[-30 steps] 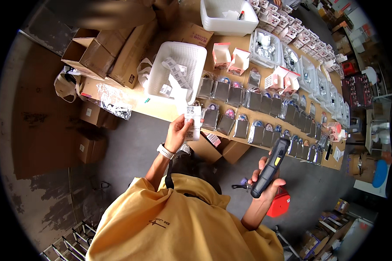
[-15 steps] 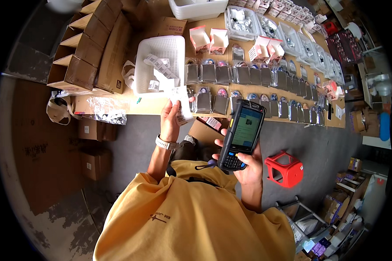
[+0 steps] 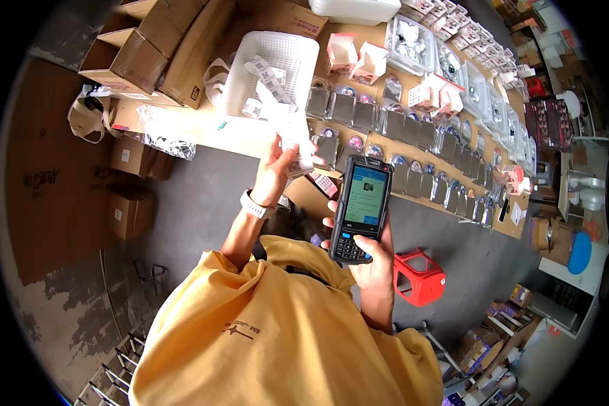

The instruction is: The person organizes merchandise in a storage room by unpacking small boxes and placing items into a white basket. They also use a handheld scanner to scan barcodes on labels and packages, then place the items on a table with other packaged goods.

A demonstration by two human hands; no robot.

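The right hand [image 3: 375, 267] now cradles the black handheld terminal with a lit screen and a keypad [image 3: 362, 206] face up in the palm, its fingers curled round the far edge and its thumb laid over the keys; a second ago the device stood nearly edge-on, its display turned away. That change puts the screen and keys in the wearer's view, so the work seems to sit at a reading or keying step rather than a pointing one. The left hand [image 3: 272, 172] pinches the end of a white paper strip of printed labels [image 3: 287, 125] between thumb and fingers, just beyond the near edge of the tan tabletop [image 3: 203, 132]. The strip runs back over the near rim of the white perforated plastic basket [image 3: 304, 71], where more of it lies loosely folded. A second ago its end was held out flat with the printed codes plain; now it is tilted, and glare and blur wash out much of the print. How firmly the left fingertips press is hard to tell, since some are behind the paper. The terminal covers part of the nearer row of grey cards in clear sleeves [image 3: 413, 179], and its underside is hidden.
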